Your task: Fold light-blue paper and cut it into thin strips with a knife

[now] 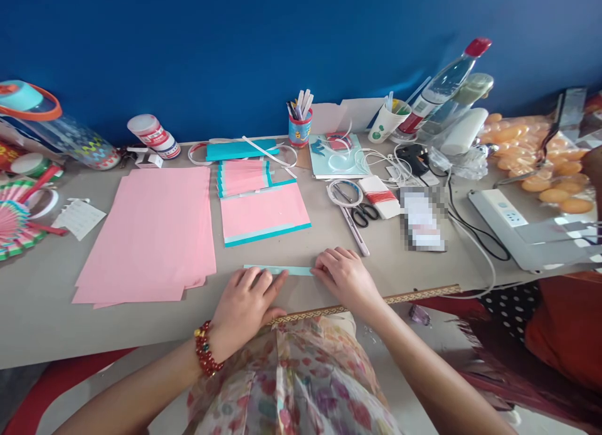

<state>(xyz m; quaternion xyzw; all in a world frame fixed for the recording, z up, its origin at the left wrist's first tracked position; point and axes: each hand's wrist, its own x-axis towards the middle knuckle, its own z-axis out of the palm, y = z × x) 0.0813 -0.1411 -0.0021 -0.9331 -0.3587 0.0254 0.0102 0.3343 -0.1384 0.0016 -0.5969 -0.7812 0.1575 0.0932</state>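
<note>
A narrow pale blue paper strip [297, 271] lies flat near the table's front edge, between my hands. My left hand [247, 303] rests over its left part, fingers stretched out and apart, fingertips touching the paper. At the strip's right end, my right hand [348, 278] has its fingers curled in, with thumb and index finger closed on the tip. Just beyond lies a pink paper sheet [266, 214] with blue strips along its edges. Behind that sits a pleated pink paper piece [244, 177] with blue edging.
A stack of pink paper [145, 234] lies left. Scissors [364, 214], a utility knife [355, 229], a phone [422, 219] and a power strip [503, 219] are on the right. A pen cup [300, 129] and bottles [444, 84] stand by the blue wall. Another person sits far right.
</note>
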